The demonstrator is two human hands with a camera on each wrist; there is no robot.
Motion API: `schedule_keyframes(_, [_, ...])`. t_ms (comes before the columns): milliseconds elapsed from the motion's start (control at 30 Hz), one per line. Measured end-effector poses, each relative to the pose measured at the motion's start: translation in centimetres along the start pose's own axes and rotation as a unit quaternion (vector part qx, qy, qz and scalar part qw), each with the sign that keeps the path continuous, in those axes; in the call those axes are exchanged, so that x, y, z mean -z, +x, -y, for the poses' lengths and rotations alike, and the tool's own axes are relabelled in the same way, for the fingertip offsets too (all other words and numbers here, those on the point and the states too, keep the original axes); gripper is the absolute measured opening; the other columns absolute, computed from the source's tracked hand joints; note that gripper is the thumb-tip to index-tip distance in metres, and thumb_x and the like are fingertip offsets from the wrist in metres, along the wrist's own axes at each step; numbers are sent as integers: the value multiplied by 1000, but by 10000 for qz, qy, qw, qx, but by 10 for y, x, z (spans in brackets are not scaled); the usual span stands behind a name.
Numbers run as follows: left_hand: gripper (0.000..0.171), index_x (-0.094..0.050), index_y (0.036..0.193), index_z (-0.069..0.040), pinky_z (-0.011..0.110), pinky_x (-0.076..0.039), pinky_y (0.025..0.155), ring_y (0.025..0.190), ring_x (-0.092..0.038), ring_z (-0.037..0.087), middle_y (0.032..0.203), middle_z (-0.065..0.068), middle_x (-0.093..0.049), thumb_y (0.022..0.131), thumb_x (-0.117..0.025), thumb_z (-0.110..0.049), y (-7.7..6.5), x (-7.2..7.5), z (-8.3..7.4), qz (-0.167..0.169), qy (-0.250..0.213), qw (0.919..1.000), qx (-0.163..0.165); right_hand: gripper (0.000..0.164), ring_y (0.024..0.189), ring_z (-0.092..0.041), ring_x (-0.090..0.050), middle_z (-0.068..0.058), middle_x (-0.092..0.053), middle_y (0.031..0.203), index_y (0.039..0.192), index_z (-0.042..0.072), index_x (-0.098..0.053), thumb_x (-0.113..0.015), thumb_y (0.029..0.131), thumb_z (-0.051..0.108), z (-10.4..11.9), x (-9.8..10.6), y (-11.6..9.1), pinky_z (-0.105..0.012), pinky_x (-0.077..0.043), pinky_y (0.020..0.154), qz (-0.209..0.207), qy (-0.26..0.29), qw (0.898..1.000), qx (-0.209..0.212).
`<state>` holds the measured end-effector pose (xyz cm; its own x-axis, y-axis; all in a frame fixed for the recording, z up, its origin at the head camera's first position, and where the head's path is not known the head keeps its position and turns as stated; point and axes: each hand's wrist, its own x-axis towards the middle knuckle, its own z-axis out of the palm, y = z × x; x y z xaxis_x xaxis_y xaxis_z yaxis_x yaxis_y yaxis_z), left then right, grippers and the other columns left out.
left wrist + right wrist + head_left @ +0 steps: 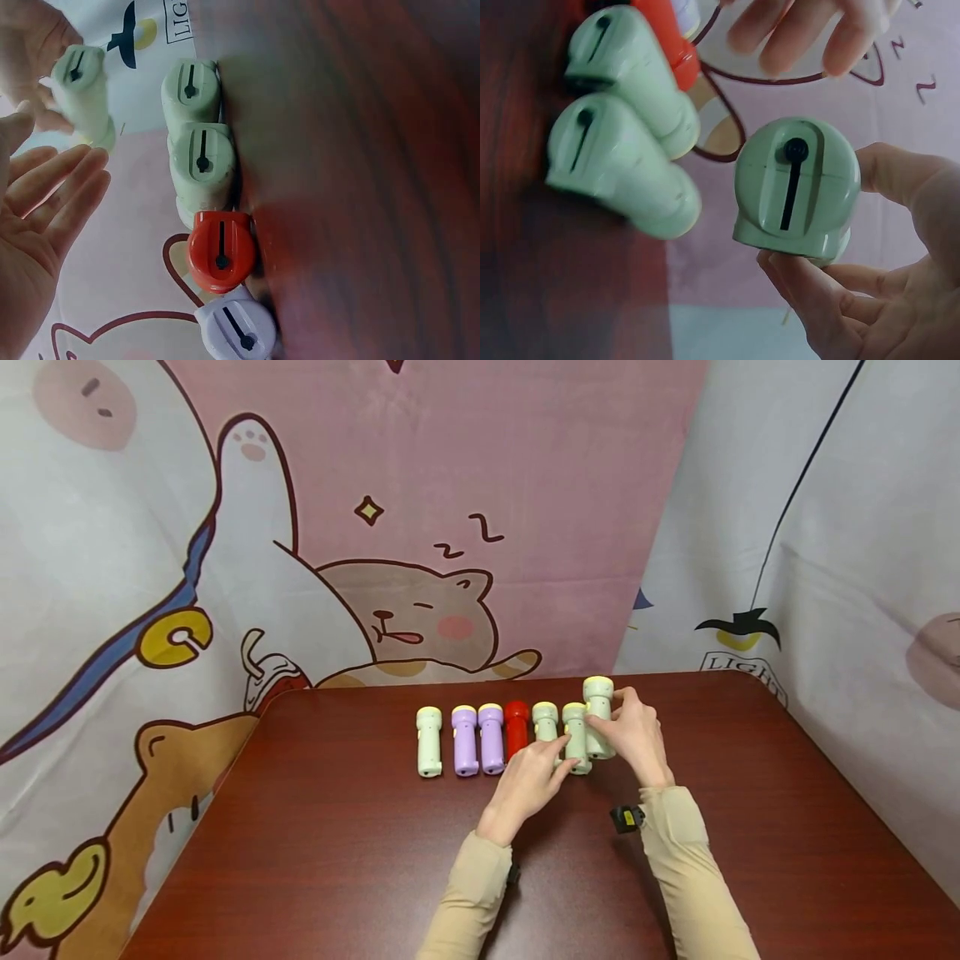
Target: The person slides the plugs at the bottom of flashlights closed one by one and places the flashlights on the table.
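My right hand (637, 739) pinches a pale green flashlight (799, 191) between thumb and fingers, holding it above the table at the right end of a row. In the right wrist view the flashlight's slotted tail end faces the camera. My left hand (527, 778) hovers over the row with fingers fairly straight and nothing in its grasp. Beneath and beside it lie two more green flashlights (202, 161) and a red flashlight (516, 727). Further left are two purple flashlights (466, 743) and another pale green flashlight (429, 743).
The dark red-brown table (337, 860) carries the row near its far edge. Behind it hangs a cloth (555, 485) printed with cartoon animals, and a pale cloth (862, 568) stands along the right side. A small black device (626, 818) sits at the right wrist.
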<state>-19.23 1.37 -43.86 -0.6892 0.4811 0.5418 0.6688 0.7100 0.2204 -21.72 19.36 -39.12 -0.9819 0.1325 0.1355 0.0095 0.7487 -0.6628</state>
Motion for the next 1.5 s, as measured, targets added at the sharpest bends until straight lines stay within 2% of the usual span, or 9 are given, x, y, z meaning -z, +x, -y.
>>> schedule_keyframes(200, [28,-67,113,-7,25,-54,80,91,-70,15,103,4,-73,94,-58,-27,-2,1,2,-131,-191,9997,43,60,87,-33,-66,-23,-67,101,127,-3,-47,-65,83,34,-17,-4,8,-36,-50,64,93,-201,9996,-171])
schedule_keyframes(333, [29,-67,111,-6,27,-55,76,88,-70,16,101,6,-73,96,-55,-28,-4,0,5,-194,-324,9992,112,60,90,-37,-64,-26,-65,105,126,-4,-48,-63,83,35,-25,-8,11,-42,-49,69,265,-316,9984,-382])
schedule_keyframes(467, [29,-67,109,-5,27,-55,73,85,-70,18,99,8,-73,96,-55,-28,-5,0,9,-357,-266,9989,129,59,96,-42,-61,-29,-60,112,126,-4,-47,-63,84,35,-32,-13,12,-45,-48,73,477,-368,9968,-525])
schedule_keyframes(567, [28,-67,110,-5,29,-55,77,90,-69,20,102,8,-73,94,-58,-27,-7,4,13,-413,-213,9985,299,58,95,-42,-61,-29,-60,112,125,-4,-47,-62,84,35,-36,-16,13,-45,-48,72,545,-391,9963,-544])
schedule_keyframes(833, [40,-61,124,-7,38,-49,96,117,-58,28,129,13,-61,92,-60,-31,-13,14,29,-277,-19,9933,1125,57,97,-42,-59,-29,-59,112,122,-5,-47,-63,84,35,-44,-22,15,-44,-47,73,779,-422,9944,-580])
schedule_keyframes(1067, [45,-59,127,-4,41,-44,104,124,-53,34,133,18,-57,92,-60,-32,-19,23,39,-266,-287,9858,1636,56,93,-39,-59,-28,-59,108,119,-5,-48,-64,83,35,-49,-25,16,-42,-46,71,814,-468,9936,-636])
schedule_keyframes(1267, [47,-58,128,-4,45,-44,103,125,-52,36,133,17,-58,91,-61,-33,-24,27,46,-326,-290,9826,1805,57,94,-41,-59,-28,-59,108,119,-5,-46,-63,84,36,-49,-27,14,-44,-46,71,832,-518,9929,-669])
schedule_keyframes(1500, [52,-58,128,-6,52,-39,106,126,-51,39,132,16,-59,88,-63,-38,-28,27,54,-463,86,9786,2004,61,94,-45,-60,-31,-59,108,122,-7,-43,-63,84,37,-47,-27,13,-47,-47,70,833,-637,9924,-647])
